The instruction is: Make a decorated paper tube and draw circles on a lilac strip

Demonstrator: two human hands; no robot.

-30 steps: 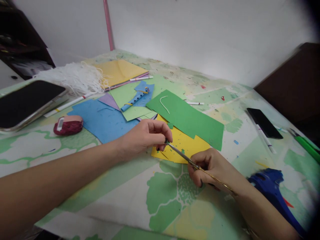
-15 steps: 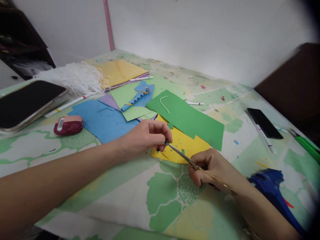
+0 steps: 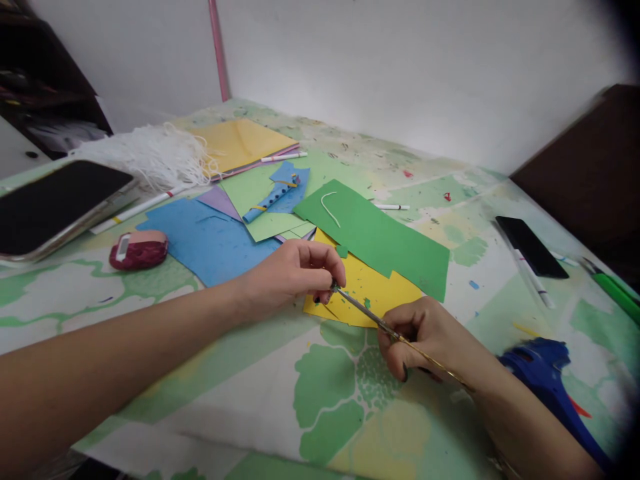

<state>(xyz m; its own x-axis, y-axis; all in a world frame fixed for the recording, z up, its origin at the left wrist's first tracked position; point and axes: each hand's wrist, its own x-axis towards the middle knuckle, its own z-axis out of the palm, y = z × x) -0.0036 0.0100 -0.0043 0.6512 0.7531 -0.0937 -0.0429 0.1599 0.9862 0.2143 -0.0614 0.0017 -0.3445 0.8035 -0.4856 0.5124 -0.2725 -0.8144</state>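
Observation:
My left hand (image 3: 305,270) is closed in a pinch above the yellow sheet (image 3: 395,290). What sits at its fingertips is tiny and dark, perhaps greenish, and I cannot make it out. A slim pair of scissors (image 3: 363,308) with gold-coloured handles is gripped in my right hand (image 3: 420,340), its blade tips touching the spot where the left fingertips meet. Small green scraps (image 3: 367,303) lie on the yellow sheet below. Just behind are a green sheet (image 3: 380,240) with a white string (image 3: 330,210) on it and a small green square (image 3: 342,251).
Blue sheets (image 3: 215,247) lie to the left, with a decorated blue roll (image 3: 270,202) behind. Farther left are a maroon-and-pink device (image 3: 139,249), a phone (image 3: 60,207) and white string (image 3: 145,157). At right are a blue glue gun (image 3: 540,367), another phone (image 3: 533,247) and green-handled scissors (image 3: 617,293).
Both hands and the scissors hold almost the same pose. The whole view has shifted very slightly; nothing has been picked up or let go.

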